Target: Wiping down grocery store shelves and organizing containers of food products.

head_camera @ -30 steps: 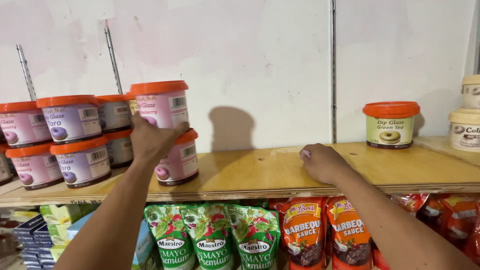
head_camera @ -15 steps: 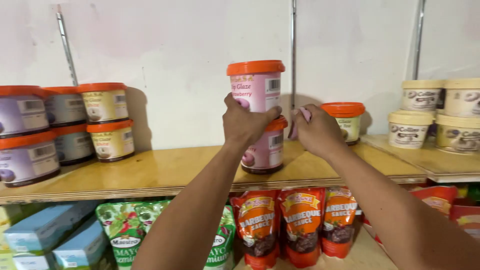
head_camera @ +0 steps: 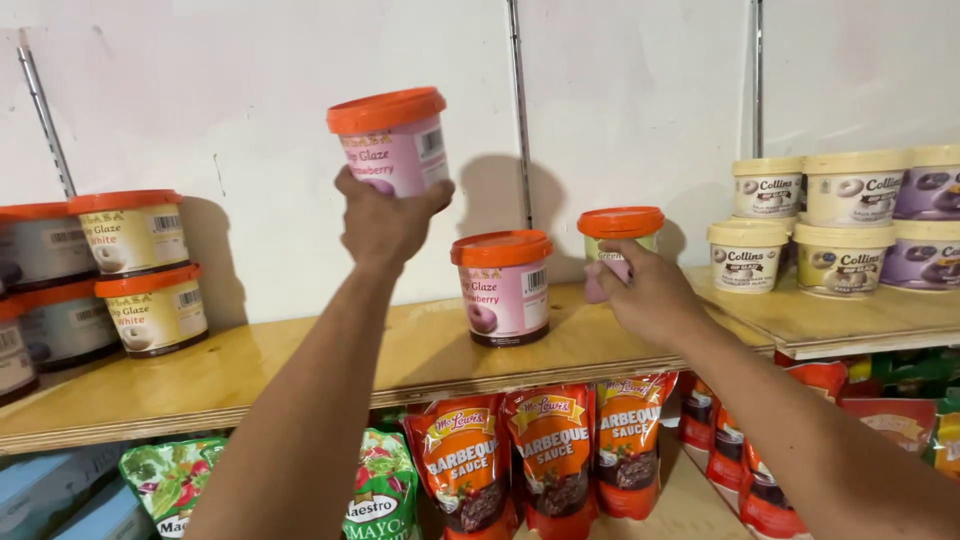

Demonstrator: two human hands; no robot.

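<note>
The left hand point(head_camera: 385, 222) holds a pink tub point(head_camera: 393, 142) with an orange lid up in the air in front of the white wall point(head_camera: 250, 90), its grip wrapped around the lower part of the tub, fingers pressed against the sides. The right hand point(head_camera: 650, 295) reaches to the wooden shelf point(head_camera: 230, 370) and its grip closes around a green-labelled tub point(head_camera: 620, 240) with an orange lid, which stands at the back of the shelf near the wall. Between the two hands a second pink tub point(head_camera: 503, 288) with an orange lid stands upright on the shelf, apart from both. At the left end sit two cream-labelled tubs point(head_camera: 140, 270) with orange lids, stacked one on the other, with darker-labelled tubs point(head_camera: 40, 290) beside them at the edge of view. On a second, slightly lower board point(head_camera: 850, 320) at the right stand cream-lidded tubs point(head_camera: 810, 225) in two tiers, and next to them purple-labelled tubs point(head_camera: 930, 225) with the same pale lids. Below the shelf hang red sauce pouches point(head_camera: 550, 460) in a row, with green pouches point(head_camera: 380, 490) to their left and blue boxes point(head_camera: 60, 490) in the bottom corner. Two metal shelf rails point(head_camera: 517, 110) run up the wall.
</note>
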